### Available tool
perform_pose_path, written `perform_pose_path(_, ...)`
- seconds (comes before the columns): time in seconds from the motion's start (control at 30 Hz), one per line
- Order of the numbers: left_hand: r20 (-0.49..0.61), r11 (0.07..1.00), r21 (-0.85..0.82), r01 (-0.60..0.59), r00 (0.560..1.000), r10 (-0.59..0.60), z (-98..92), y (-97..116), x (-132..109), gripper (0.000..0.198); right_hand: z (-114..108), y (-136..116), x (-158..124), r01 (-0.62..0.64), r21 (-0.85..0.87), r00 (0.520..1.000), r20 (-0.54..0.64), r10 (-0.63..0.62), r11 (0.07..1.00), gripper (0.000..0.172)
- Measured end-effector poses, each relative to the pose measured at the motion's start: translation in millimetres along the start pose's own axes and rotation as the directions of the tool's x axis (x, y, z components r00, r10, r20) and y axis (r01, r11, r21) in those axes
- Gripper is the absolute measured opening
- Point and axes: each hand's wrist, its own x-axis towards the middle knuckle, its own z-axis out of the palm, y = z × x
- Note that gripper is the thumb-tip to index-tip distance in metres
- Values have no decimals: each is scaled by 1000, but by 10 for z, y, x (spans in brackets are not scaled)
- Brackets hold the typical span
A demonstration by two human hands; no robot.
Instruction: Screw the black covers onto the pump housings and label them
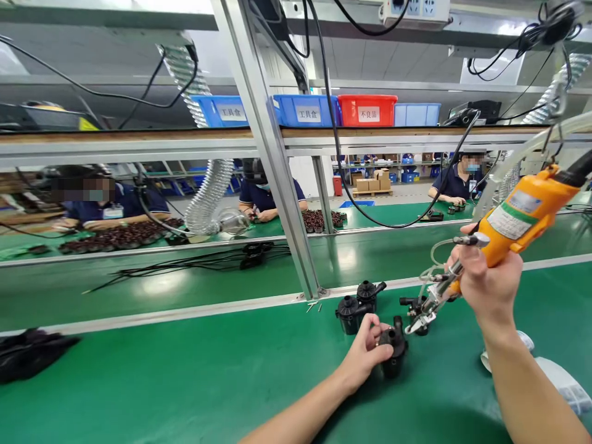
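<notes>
My left hand (367, 351) is closed around a small black pump (394, 349) that stands on the green bench. My right hand (488, 277) grips an orange electric screwdriver (520, 219), tilted so its metal tip (423, 314) points down-left, just above and right of that pump. Three more black pumps stand close behind: two (358, 305) to the left and one (416, 305) partly hidden by the screwdriver's tip. A cable and clear tube run from the tool.
A slanted aluminium post (277, 166) meets the bench by a few loose screws (313, 304). Black cloth (28, 351) lies at far left, black cables (208, 259) on the conveyor. Co-workers sit across the line. Coloured bins (365, 110) fill the shelf. White paper (555, 376) lies at right.
</notes>
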Motion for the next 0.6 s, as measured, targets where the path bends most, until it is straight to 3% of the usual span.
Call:
perform_pose_path(0.1,-91,999,32,-31,995,34,9,-90,44,67,-16,-21,1,-42,-16,999,26,43,999,42)
perform_pose_path(0.23,-41,999,43,24,999,-23,-35,-151,87,83,105,-1,-50,-80,2,995,68,79,997,41)
perform_pose_path(0.6,-8,993,101,62,998,-62,-88,-63,108,73,185,-48,-128,-161,-6,981,110,161,987,46)
